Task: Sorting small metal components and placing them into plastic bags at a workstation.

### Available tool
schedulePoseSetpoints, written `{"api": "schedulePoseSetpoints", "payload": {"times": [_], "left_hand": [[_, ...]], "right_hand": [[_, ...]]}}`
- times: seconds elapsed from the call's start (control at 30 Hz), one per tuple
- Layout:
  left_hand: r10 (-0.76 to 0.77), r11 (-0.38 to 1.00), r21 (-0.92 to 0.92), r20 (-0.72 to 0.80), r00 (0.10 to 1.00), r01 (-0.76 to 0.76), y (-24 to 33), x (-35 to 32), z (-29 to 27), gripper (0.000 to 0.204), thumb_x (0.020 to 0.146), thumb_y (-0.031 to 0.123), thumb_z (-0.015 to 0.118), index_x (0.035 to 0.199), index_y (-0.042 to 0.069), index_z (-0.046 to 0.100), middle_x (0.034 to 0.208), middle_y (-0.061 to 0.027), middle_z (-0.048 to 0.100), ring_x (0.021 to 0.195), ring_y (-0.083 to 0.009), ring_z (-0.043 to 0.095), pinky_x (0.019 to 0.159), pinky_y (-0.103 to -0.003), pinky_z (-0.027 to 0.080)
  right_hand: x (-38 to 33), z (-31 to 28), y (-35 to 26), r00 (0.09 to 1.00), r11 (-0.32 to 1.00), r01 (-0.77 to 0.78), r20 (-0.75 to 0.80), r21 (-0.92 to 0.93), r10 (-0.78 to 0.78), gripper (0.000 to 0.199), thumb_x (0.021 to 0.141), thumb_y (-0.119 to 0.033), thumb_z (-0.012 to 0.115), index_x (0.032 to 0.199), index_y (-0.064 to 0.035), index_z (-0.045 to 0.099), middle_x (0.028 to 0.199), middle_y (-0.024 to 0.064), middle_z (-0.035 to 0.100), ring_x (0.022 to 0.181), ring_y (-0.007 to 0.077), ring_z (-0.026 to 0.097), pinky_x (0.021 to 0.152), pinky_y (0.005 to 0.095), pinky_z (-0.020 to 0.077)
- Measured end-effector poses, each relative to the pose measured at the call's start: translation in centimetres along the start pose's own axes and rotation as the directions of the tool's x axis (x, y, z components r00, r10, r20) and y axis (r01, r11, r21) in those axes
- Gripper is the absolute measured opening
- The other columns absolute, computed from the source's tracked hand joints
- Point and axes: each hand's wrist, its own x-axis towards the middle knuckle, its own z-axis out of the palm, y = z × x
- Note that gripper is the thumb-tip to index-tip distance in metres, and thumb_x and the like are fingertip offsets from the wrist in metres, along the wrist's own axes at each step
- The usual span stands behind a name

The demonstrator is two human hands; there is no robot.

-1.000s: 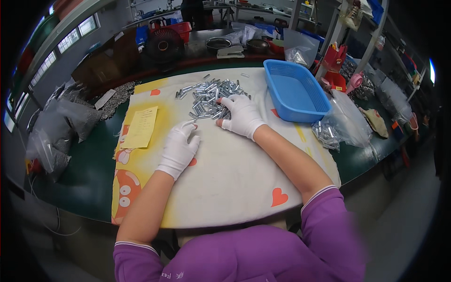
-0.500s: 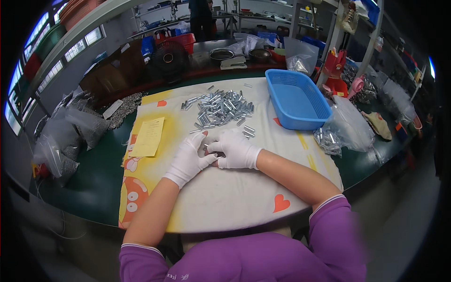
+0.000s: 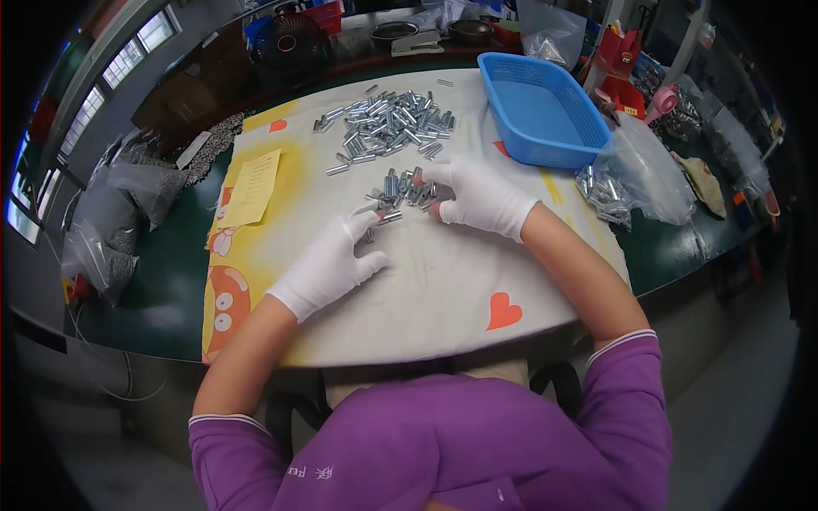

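Note:
Both my hands wear white gloves. My right hand [image 3: 479,196] lies flat on the white cloth [image 3: 443,281], fingers curled around a small cluster of short silver metal cylinders [image 3: 400,189]. My left hand [image 3: 334,260] rests palm down beside that cluster, fingertips touching one or two cylinders at its near edge. A larger heap of the same metal cylinders [image 3: 388,123] lies further back on the cloth. Whether a finger pinches a piece is not clear.
A blue plastic basket [image 3: 520,81] stands at the back right. A clear bag of metal parts [image 3: 630,179] lies right of it. A yellow paper sheet [image 3: 253,187] is on the left. More bags [image 3: 111,221] crowd the green table's left edge.
My right hand has dragged a small batch of cylinders from the big heap toward me. My left hand has come up to meet that batch.

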Motion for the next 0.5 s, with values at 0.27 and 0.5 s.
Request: {"api": "schedulePoseSetpoints", "payload": {"times": [0.27, 0.5], "left_hand": [[0.083, 0.987, 0.156, -0.234, 0.969, -0.047, -1.2, 4.1, 2.4, 0.051, 0.076, 0.013, 0.072, 0.120, -0.006, 0.055, 0.142, -0.0248, 0.041, 0.124, -0.0382, 0.048, 0.102, -0.039, 0.042], [0.074, 0.994, -0.073, -0.059, 0.995, -0.078, -0.5, 2.7, 2.0, 0.027, 0.077, 0.005, 0.070, 0.102, 0.001, 0.059, 0.127, -0.0156, 0.057, 0.109, -0.0294, 0.056, 0.095, -0.035, 0.046]], "right_hand": [[0.2, 1.6, 0.3, 0.998, 0.999, 0.043, 0.047, -0.004, -0.043, 0.038, 0.077, -0.005, 0.066, 0.115, -0.0002, 0.063, 0.107, 0.0169, 0.060, 0.099, 0.0347, 0.058, 0.088, 0.0370, 0.0481], [-0.4, 2.1, 1.1, 0.991, 0.989, 0.132, -0.022, -0.064, -0.134, 0.038, 0.077, -0.003, 0.057, 0.114, -0.0032, 0.063, 0.109, 0.0154, 0.061, 0.098, 0.0350, 0.058, 0.088, 0.0392, 0.0481]]}}
